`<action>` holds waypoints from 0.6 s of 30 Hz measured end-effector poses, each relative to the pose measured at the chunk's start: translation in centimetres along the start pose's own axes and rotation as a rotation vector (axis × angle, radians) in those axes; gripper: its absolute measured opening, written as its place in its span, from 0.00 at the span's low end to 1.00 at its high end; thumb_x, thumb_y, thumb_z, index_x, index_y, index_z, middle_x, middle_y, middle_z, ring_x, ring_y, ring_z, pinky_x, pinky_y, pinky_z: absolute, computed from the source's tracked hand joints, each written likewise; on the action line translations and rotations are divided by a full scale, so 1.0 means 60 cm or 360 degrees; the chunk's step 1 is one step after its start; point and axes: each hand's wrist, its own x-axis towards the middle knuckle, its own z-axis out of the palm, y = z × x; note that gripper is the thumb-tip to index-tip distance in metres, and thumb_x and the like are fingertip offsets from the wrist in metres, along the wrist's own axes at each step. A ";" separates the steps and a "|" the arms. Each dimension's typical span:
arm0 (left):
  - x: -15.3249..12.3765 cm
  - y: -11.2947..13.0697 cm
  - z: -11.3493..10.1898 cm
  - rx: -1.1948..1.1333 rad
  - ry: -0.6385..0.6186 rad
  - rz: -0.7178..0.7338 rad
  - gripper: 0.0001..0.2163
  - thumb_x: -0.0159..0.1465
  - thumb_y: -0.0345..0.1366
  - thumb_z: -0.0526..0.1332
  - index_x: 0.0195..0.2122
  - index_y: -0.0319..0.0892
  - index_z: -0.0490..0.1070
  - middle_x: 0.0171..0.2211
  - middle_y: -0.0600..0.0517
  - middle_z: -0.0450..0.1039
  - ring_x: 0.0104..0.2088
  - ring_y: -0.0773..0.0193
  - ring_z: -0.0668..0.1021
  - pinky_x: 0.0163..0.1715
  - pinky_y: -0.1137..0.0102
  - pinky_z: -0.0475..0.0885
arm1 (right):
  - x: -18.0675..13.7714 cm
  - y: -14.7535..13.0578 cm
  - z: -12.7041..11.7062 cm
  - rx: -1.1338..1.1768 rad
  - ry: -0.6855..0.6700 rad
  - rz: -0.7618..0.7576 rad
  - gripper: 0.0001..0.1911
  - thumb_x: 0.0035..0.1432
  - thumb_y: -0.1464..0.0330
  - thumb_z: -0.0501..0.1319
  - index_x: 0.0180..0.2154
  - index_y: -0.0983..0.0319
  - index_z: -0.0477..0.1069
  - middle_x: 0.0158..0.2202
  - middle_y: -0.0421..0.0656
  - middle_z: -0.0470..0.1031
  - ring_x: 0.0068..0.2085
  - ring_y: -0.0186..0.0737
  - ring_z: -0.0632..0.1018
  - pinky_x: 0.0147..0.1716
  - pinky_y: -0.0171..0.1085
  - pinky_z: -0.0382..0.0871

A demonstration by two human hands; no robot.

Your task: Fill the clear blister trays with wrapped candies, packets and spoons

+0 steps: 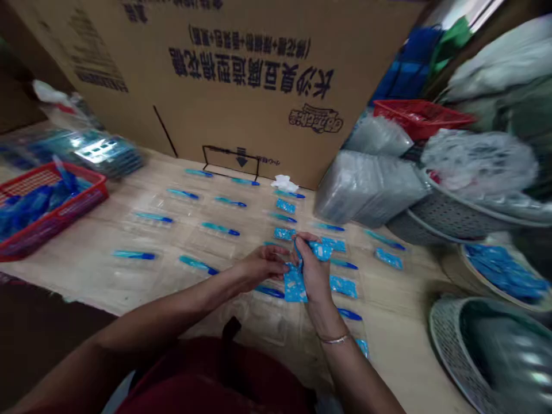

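Note:
Over the middle of the table, my right hand (314, 265) is closed around several small blue patterned packets (295, 286), which stick out above and below the fingers. My left hand (268, 265) reaches in from the left with fingers bent together at the packets' edge; whether it pinches one is hard to see. Under and around both hands, clear plastic trays lie in rows, each with a blue pen-like stick (221, 229). Beside some sticks on the right lies a blue packet (343, 286), and another packet (388, 258) sits farther right.
A big cardboard box (241, 121) stands at the back. On the left is a red basket (92, 192) of blue items. Stacked clear trays (371, 184), a grey basket (466, 210) and a tub (463, 270) of blue packets line the right side.

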 end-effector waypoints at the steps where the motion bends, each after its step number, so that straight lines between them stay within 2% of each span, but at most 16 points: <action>1: -0.014 -0.004 -0.003 0.0019 0.0004 -0.0025 0.18 0.40 0.31 0.70 0.33 0.38 0.71 0.21 0.58 0.69 0.19 0.74 0.70 0.23 0.77 0.66 | -0.008 0.003 0.001 -0.0054 -0.0008 -0.0057 0.14 0.43 0.60 0.66 0.31 0.60 0.70 0.26 0.35 0.70 0.24 0.31 0.67 0.24 0.32 0.60; 4: -0.059 -0.024 -0.012 0.0198 0.0083 -0.0027 0.16 0.42 0.31 0.68 0.33 0.38 0.71 0.22 0.58 0.68 0.19 0.73 0.71 0.22 0.76 0.66 | -0.028 0.012 -0.005 -0.0195 -0.0050 -0.0174 0.11 0.45 0.61 0.66 0.30 0.61 0.71 0.28 0.37 0.72 0.29 0.33 0.70 0.29 0.33 0.63; 7: -0.104 -0.061 -0.020 0.0571 0.0273 0.0071 0.14 0.48 0.31 0.63 0.37 0.38 0.71 0.22 0.59 0.65 0.20 0.72 0.70 0.21 0.76 0.65 | -0.038 0.021 -0.030 -0.0304 -0.0099 -0.0207 0.11 0.48 0.60 0.65 0.31 0.61 0.72 0.30 0.38 0.73 0.30 0.35 0.72 0.31 0.35 0.64; 10: -0.135 -0.093 -0.024 0.1224 0.0401 0.0297 0.17 0.53 0.27 0.58 0.45 0.41 0.71 0.26 0.57 0.67 0.25 0.69 0.71 0.27 0.74 0.67 | -0.051 0.025 -0.061 -0.0431 -0.0144 -0.0214 0.11 0.48 0.60 0.65 0.31 0.61 0.73 0.30 0.39 0.74 0.32 0.37 0.73 0.34 0.36 0.66; 12: -0.144 -0.102 -0.024 0.1698 0.0403 0.0379 0.16 0.55 0.25 0.55 0.44 0.42 0.72 0.31 0.52 0.70 0.31 0.66 0.74 0.34 0.71 0.69 | -0.068 0.025 -0.076 -0.0536 -0.0227 -0.0221 0.11 0.49 0.61 0.65 0.31 0.61 0.73 0.30 0.40 0.74 0.34 0.38 0.73 0.35 0.37 0.66; 14: -0.146 -0.101 -0.023 0.2049 0.0352 0.0311 0.13 0.58 0.26 0.54 0.41 0.40 0.74 0.35 0.49 0.71 0.35 0.62 0.75 0.38 0.69 0.69 | -0.088 0.026 -0.083 -0.0631 -0.0344 -0.0194 0.10 0.50 0.60 0.65 0.31 0.61 0.74 0.30 0.41 0.75 0.34 0.39 0.73 0.35 0.37 0.67; 16: -0.146 -0.096 -0.024 0.2264 0.0305 0.0185 0.11 0.58 0.28 0.55 0.39 0.40 0.74 0.35 0.47 0.72 0.35 0.59 0.76 0.37 0.67 0.69 | -0.108 0.030 -0.085 -0.0628 -0.0428 -0.0096 0.11 0.49 0.60 0.65 0.31 0.61 0.74 0.29 0.40 0.75 0.32 0.38 0.73 0.34 0.36 0.67; 18: -0.148 -0.091 -0.026 0.2335 0.0311 0.0147 0.10 0.56 0.29 0.57 0.37 0.40 0.73 0.35 0.47 0.72 0.34 0.57 0.76 0.36 0.67 0.69 | -0.124 0.038 -0.082 -0.0458 -0.0390 0.0077 0.13 0.47 0.58 0.67 0.30 0.60 0.75 0.30 0.40 0.76 0.33 0.38 0.74 0.34 0.36 0.68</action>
